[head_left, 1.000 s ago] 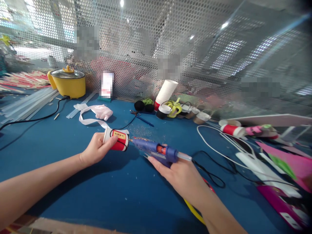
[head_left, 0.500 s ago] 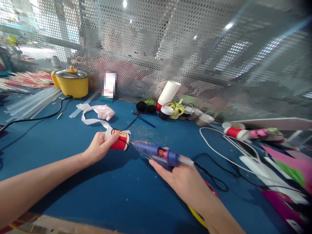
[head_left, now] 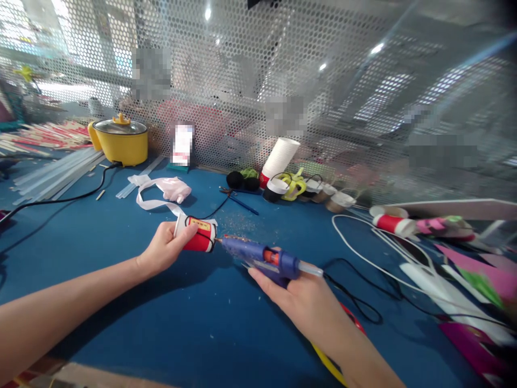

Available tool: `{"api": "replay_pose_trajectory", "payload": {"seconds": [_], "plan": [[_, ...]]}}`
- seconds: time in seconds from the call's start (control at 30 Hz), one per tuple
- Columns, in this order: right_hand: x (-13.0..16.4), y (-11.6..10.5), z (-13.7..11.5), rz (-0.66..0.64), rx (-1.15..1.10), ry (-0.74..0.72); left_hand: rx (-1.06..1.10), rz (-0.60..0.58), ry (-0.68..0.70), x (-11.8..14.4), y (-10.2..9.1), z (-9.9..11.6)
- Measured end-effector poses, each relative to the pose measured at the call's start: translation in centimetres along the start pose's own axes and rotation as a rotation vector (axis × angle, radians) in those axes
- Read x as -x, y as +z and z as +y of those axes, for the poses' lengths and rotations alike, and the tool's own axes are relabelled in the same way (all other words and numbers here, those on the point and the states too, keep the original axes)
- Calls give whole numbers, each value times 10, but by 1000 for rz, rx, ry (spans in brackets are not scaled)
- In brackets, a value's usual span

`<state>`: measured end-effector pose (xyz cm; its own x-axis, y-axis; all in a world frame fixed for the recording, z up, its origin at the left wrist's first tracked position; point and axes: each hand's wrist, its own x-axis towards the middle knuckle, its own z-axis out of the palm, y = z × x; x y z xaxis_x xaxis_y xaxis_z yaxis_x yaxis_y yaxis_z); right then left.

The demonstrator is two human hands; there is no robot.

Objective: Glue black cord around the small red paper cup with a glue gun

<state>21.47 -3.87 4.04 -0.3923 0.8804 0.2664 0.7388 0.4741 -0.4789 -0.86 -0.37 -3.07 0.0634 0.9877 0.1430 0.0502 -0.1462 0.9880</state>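
Note:
A red and white paper cup (head_left: 198, 241) with a yellow label and black cord lies on its side in my left hand (head_left: 163, 248), thumb over the label. My right hand (head_left: 301, 293) is wrapped round the grip of a blue glue gun (head_left: 258, 254), with a clear glue stick poking out of its back. The gun's nozzle sits at the cup's right end, touching it or very near. A white ribbon (head_left: 151, 205) runs from behind the cup to a pale pink bundle (head_left: 176, 188).
A yellow electric pot (head_left: 123, 144) stands at the back left beside clear glue sticks (head_left: 60, 172). Pliers (head_left: 230, 191), stacked white cups (head_left: 281, 156) and small dark cups (head_left: 276, 189) line the mesh wall. Cables (head_left: 355, 291) and coloured sheets (head_left: 480, 275) lie at right.
The view has shifted very slightly, so the things sit a little lower in it. Both hands keep their hold, with the glue gun's tip still at the cup's end.

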Motion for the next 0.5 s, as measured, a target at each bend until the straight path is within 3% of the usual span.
{"api": "replay_pose_trajectory", "payload": {"seconds": [0.37, 0.5], "plan": [[-3, 3, 4, 26, -63, 40, -192, -59, 182, 3, -3, 0], [-4, 3, 8, -2, -191, 258, -226, -45, 191, 4, -3, -1]]}}
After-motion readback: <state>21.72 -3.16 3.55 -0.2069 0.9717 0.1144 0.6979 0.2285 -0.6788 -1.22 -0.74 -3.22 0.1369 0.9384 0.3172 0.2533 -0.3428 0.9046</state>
